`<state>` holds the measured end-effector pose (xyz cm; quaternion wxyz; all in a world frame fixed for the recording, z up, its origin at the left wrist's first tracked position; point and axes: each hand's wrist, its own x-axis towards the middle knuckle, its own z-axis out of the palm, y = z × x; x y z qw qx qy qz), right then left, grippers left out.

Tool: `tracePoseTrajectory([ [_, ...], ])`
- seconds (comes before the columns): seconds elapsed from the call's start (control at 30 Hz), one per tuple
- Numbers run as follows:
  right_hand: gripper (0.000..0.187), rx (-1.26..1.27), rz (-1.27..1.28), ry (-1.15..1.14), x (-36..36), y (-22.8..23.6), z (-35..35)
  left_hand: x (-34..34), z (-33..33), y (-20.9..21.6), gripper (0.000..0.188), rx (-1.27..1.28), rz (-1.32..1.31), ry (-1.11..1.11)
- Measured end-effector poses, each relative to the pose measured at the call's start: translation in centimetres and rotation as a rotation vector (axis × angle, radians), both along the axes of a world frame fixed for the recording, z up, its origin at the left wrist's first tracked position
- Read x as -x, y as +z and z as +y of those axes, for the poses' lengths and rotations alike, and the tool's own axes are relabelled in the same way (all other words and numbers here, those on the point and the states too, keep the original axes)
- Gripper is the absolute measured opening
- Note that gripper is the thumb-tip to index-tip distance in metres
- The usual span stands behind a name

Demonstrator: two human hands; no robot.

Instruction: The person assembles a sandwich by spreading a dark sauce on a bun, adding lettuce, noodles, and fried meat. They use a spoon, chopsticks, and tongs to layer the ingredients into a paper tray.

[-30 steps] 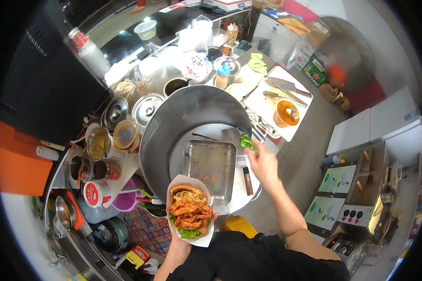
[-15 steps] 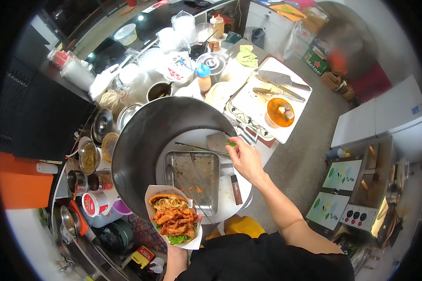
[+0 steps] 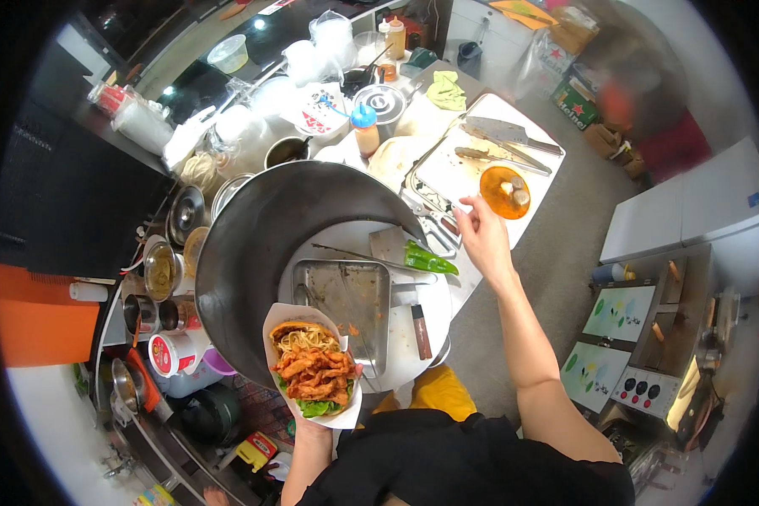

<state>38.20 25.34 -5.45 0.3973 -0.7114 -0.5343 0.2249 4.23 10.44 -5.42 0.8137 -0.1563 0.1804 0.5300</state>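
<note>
My left hand (image 3: 314, 428) is closed around a white paper pocket with a filled bun (image 3: 315, 367), packed with shredded noodle-like strips, orange-brown fried pieces and green lettuce. My right hand (image 3: 486, 240) is raised over the white board (image 3: 451, 173), fingers loosely bent and apart, with nothing visible in them. Just beyond its fingertips stands a tub of orange-red sauce (image 3: 504, 192) with egg-like pieces in it. Left of that hand, a long green pepper (image 3: 428, 258) lies by a metal blade (image 3: 387, 244). A metal tray (image 3: 358, 291) with crumbs and thin tongs sits inside the big grey drum (image 3: 253, 228).
A cleaver (image 3: 496, 131) and another knife lie on the board, scissors (image 3: 434, 226) beside it. A brown-handled tool (image 3: 421, 331) rests at the drum's near right. Behind stand a blue-capped squeeze bottle (image 3: 365, 131) and lidded pot (image 3: 381, 103). Several tubs (image 3: 173, 354) line the left.
My right hand has let go of the green pepper, which now lies by the blade, and has moved up and right toward the sauce tub. My left hand still holds the filled bun.
</note>
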Motion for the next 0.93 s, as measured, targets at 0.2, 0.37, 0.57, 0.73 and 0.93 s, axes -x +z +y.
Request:
tracePoseTrajectory([
  [0.2,0.027,-0.007,0.181,0.139,1.0,-2.3,9.2,-3.7,0.8,0.0,0.065,-0.018,-0.115,0.145],
  [0.37,0.026,0.043,0.223,0.3,1.4,-3.7,11.5,-8.7,1.5,-1.2,0.066,-0.088,-0.264,0.295],
  [0.57,0.025,0.102,0.208,0.43,0.1,-4.9,11.7,-12.4,2.1,-1.2,0.075,-0.097,-0.256,0.399],
  [0.73,0.024,0.119,0.218,0.51,0.2,-4.0,11.6,-13.6,2.2,-2.0,0.068,-0.074,-0.298,0.469],
  [0.93,0.023,0.07,0.152,0.606,0.1,-2.1,11.4,-14.2,2.3,-2.2,0.07,-0.019,-0.345,0.513],
])
